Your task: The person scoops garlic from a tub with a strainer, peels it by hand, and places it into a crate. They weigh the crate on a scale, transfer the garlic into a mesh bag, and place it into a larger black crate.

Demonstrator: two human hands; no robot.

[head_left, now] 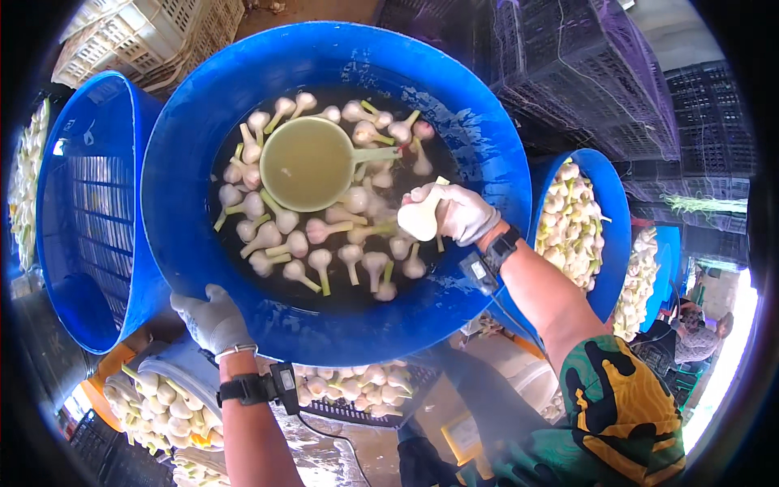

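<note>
A large blue tub (503, 138) of murky water fills the middle, with many garlic bulbs (320, 261) on trimmed green stems floating in it. Among them floats a pale green dipper (307, 162), its handle pointing right and some water inside. Over the tub's right side, my right hand (462, 213) in a whitish glove is closed around a garlic bulb (419, 219), its stem upward. My left hand (213, 321), also gloved, rests at the tub's near-left rim with thumb and forefinger apart. Nothing shows in it; its other fingers are partly hidden.
To the left stands a blue tub (89, 318) with a slatted crate inside. Garlic fills another blue tub (596, 174) at right and a dark basket (337, 412) below. Black crates (584, 73) are stacked at the upper right, white crates (146, 36) upper left. A person (699, 337) sits far right.
</note>
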